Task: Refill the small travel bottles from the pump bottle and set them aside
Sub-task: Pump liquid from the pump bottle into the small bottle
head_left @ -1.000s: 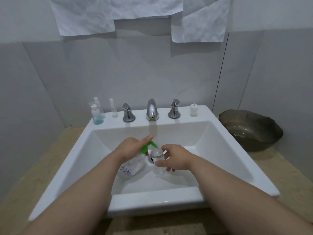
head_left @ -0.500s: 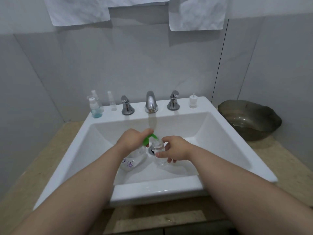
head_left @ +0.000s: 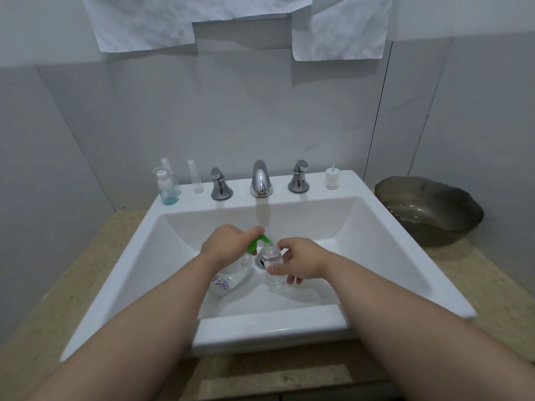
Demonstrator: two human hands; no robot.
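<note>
We see two bare arms reach down into a white sink (head_left: 269, 328). The left hand (head_left: 228, 244) is wrapped round the top of the pump bottle (head_left: 231, 277), a clear bottle with purple writing on its side, and one finger lies on its green pump head (head_left: 258, 241). The pump bottle leans to the right, low in the sink bowl (we cannot tell if its bottom touches the sink floor). The spout of the pump head points down, right at the open mouth of the small travel bottle (head_left: 273, 263). The right hand (head_left: 302, 261) holds that little clear bottle, with the thumb in front and the fingers curled round the back. The bottle is held tilted, just beside the pump bottle and over the drain (head_left: 259, 261). We cannot tell how full it is. On the back ledge of the sink stands a shiny tap (head_left: 261, 179) with a left handle (head_left: 220, 185) and a right handle (head_left: 298, 178) beside it. In the back left corner stand a blue-bottomed bottle (head_left: 167, 191), a tall spray bottle (head_left: 168, 169) just behind it, and a thin clear bottle (head_left: 197, 180) near them. At the far right of the ledge stands a small white cap (head_left: 331, 179) on its own. A dark bowl (head_left: 428, 209) sits on the sandy counter (head_left: 477, 270), to the right of the sink. Two crinkled white sheets (head_left: 144, 21) hang on the grey wall above.
</note>
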